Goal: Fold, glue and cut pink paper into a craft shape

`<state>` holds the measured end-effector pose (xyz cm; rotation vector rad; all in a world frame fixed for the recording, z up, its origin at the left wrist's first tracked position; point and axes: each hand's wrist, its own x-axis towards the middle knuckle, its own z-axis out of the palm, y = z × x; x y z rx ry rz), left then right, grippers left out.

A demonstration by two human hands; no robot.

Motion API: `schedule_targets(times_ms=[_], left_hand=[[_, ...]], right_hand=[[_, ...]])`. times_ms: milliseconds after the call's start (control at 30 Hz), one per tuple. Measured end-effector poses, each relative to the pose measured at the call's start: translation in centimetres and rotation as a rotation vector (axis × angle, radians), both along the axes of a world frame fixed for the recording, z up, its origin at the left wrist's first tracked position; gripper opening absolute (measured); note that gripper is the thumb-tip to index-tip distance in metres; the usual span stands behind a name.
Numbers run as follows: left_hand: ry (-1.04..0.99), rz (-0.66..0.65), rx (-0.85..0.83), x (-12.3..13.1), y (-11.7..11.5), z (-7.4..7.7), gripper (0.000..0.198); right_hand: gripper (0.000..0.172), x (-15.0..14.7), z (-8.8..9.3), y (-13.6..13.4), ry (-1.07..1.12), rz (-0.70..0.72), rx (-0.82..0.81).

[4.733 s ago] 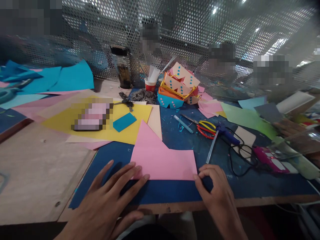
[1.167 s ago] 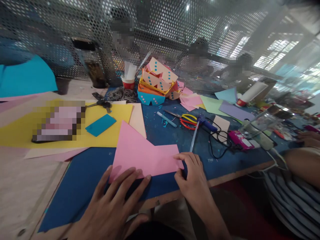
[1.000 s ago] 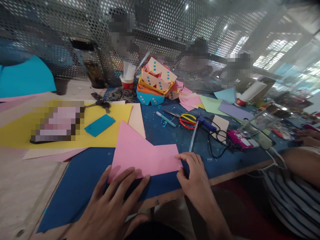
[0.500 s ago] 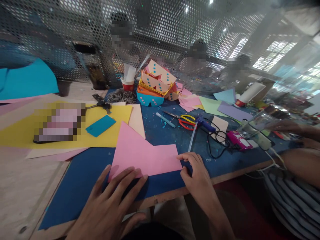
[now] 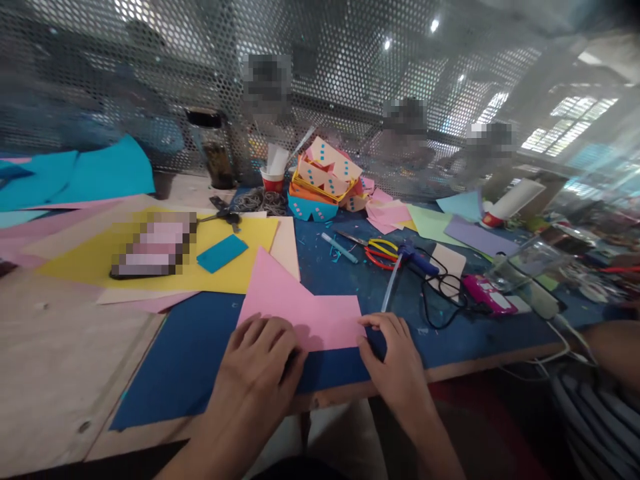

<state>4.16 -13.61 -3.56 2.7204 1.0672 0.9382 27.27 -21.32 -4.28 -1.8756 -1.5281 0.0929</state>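
I see a plain pink paper sheet [image 5: 320, 319] on a dark blue mat [image 5: 190, 360]. Far left lies a yellow sheet [image 5: 250, 243] with a teal card [image 5: 222, 253] on it. The scissors [image 5: 383, 252] have yellow and red handles. Farther back, peach paper pieces [image 5: 325, 167] carry teal square dots, beside a red cup [image 5: 273, 182].

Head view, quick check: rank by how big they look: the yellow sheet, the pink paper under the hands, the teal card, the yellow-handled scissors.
1. yellow sheet
2. pink paper, helped by being nearest the camera
3. teal card and scissors: these look much alike, so not ranked
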Motion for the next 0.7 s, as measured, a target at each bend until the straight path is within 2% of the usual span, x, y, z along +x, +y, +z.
schedule_targets(times_ms=[133,333,700], left_hand=[[0.017,0.076,-0.072,0.7,0.1,-0.3,0.011],[0.003,0.133,-0.146,0.3,0.2,-0.8,0.014],[-0.049,0.126,-0.184,-1.2,1.2,-1.0,0.027]], right_hand=[[0.021,0.1,-0.2,-0.1,-0.016,0.003,0.029],[0.022,0.0,-0.4,-0.1,-0.035,0.013,0.052],[0.021,0.0,-0.3,-0.1,-0.042,0.009,0.045]])
